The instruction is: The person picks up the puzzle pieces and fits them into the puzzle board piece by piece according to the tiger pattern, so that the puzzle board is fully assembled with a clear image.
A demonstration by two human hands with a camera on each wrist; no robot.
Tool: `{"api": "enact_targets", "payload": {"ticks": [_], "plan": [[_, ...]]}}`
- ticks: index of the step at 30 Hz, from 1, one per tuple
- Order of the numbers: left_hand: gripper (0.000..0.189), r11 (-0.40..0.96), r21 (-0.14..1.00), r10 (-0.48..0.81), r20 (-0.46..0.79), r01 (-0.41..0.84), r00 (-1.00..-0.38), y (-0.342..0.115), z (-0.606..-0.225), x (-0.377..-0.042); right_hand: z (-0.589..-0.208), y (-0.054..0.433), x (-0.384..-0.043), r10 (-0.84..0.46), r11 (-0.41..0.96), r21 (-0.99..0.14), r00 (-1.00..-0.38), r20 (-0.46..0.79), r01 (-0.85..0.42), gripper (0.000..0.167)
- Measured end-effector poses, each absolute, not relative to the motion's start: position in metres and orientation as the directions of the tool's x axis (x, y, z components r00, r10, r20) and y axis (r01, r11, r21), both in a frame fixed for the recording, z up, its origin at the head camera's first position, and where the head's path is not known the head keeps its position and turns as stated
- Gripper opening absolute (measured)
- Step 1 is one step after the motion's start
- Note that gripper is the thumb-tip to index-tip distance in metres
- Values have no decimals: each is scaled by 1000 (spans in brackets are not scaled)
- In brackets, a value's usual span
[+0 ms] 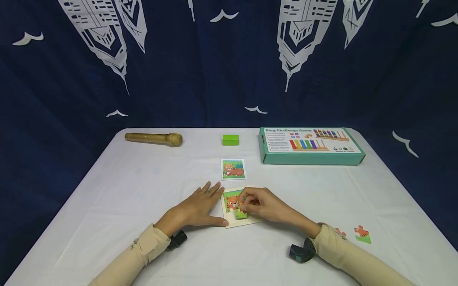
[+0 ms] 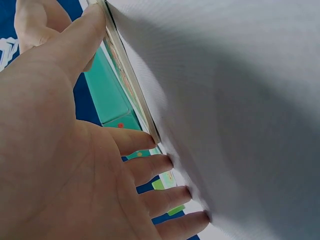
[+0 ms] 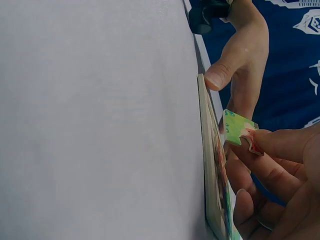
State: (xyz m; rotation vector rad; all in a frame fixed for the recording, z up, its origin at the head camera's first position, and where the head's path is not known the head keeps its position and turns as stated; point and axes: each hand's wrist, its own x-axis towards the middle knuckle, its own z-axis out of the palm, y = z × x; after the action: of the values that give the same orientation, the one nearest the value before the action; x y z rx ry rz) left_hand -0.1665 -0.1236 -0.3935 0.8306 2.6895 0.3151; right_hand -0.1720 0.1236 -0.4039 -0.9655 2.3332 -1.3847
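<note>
A square wooden jigsaw board [image 1: 247,223] with a partly assembled tiger picture [image 1: 231,200] lies in the middle of the table. My left hand [image 1: 200,206] has its fingers spread; its thumb and index finger touch the board's left side, and the other fingertips rest on the cloth. Above the board, my right hand [image 1: 266,204] pinches a green and orange puzzle piece [image 3: 237,127] between thumb and finger. In the right wrist view this piece is tilted, just off the board. The right hand hides the board's right part in the head view.
A tiger picture card [image 1: 233,169] lies beyond the board, with a green block [image 1: 230,140] farther back. A gold microphone [image 1: 154,138] is at back left, a teal game box [image 1: 311,147] at back right. Two loose puzzle pieces [image 1: 363,234] lie by the right forearm.
</note>
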Motion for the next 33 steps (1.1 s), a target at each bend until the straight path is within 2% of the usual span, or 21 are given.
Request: {"api": "enact_targets", "payload": {"ticks": [5,20,33], "plan": [[104,807,302,577,-226,507,-785,-123,-393,-166,-403,113,-172,-666,348,-826,-738,114,-442,3],[105,807,297,579,-226,511,-783,-123,-394,-166,-408,101,-176,-686,362,-798,-717,122,-481,4],[105,807,297,579,-229,511,-782,-124,-393,-166,-410,97,-178,-698,436,-667,-695,173,-604,6]]}}
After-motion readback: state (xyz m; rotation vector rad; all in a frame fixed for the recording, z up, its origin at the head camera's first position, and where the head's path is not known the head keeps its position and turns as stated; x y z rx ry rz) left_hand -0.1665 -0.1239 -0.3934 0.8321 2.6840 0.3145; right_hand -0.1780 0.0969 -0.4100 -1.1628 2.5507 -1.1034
